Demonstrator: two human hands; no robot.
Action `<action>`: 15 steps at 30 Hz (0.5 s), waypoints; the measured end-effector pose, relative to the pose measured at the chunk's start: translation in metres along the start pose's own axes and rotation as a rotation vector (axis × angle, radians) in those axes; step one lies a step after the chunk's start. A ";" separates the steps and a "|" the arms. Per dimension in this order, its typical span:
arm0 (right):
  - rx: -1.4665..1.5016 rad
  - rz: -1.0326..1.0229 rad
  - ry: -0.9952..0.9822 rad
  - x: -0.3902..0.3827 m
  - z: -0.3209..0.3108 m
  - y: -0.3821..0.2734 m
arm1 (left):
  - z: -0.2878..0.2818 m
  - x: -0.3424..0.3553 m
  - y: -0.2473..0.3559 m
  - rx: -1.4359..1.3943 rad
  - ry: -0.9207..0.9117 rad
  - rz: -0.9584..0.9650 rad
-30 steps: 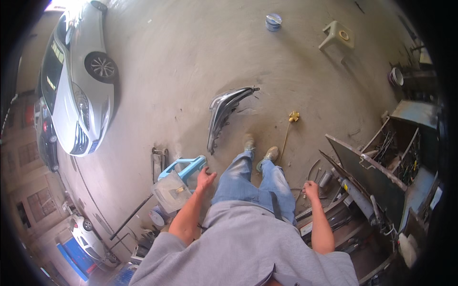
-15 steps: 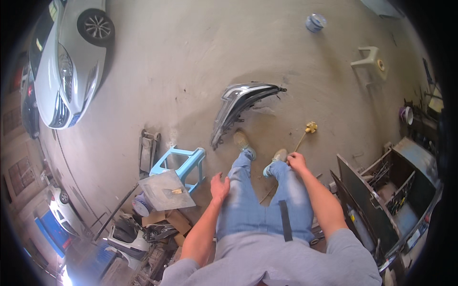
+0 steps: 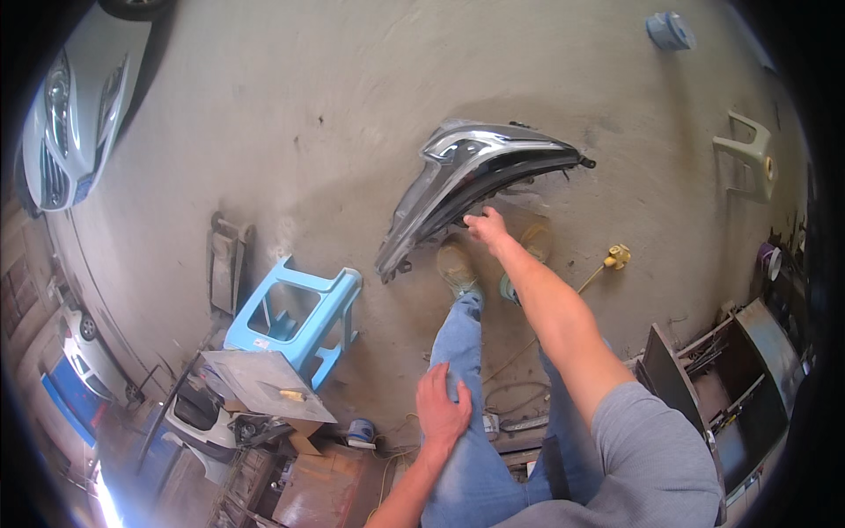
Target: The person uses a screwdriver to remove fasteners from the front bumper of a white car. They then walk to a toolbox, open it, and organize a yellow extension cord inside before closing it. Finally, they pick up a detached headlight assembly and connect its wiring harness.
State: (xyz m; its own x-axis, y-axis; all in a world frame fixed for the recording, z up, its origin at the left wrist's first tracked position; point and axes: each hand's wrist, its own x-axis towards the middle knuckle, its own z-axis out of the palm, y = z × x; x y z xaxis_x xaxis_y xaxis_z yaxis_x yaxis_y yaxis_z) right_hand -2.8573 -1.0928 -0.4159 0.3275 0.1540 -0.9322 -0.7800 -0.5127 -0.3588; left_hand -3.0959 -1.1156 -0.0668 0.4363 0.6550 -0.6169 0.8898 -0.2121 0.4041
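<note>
A car headlight assembly [image 3: 449,180], with a clear and chrome face and a black rim, lies on the floor ahead of my feet. My right hand [image 3: 488,227] reaches over my shoes to its near edge, thumb and forefinger apart and partly bent. Whether the fingertips touch the black rim I cannot tell. Nothing shows in that hand. On my left thigh rests my left hand [image 3: 443,405], its fingers stretched out over the jeans and nothing in it.
At left stands a light blue plastic stool [image 3: 308,286], a grey board [image 3: 264,383] leaning by it. A yellow-headed rod [image 3: 616,257] lies right of my shoes. A metal cabinet [image 3: 739,378] is at lower right, a cream stool [image 3: 748,154] beyond, a silver car [image 3: 88,97] far left.
My right hand has moved forward from beside my right leg to the headlight's near edge. The left hand has settled onto my thigh. My view has leaned nearer the headlight.
</note>
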 end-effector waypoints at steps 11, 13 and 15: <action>-0.597 -0.128 -0.165 0.083 0.014 0.052 | 0.016 -0.008 -0.008 0.045 -0.058 -0.089; -0.569 -0.146 -0.197 0.086 0.004 0.051 | 0.016 -0.007 -0.007 0.057 -0.074 -0.073; -0.694 -0.170 -0.164 0.050 0.024 0.030 | 0.016 -0.009 -0.007 0.073 -0.053 -0.093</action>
State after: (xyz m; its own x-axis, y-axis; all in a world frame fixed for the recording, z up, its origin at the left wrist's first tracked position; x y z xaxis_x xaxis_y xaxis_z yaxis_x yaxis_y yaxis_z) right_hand -2.8772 -1.0807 -0.4743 0.2877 0.3754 -0.8811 -0.1909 -0.8790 -0.4369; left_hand -3.1039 -1.1321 -0.0750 0.3559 0.6359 -0.6848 0.9334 -0.2056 0.2942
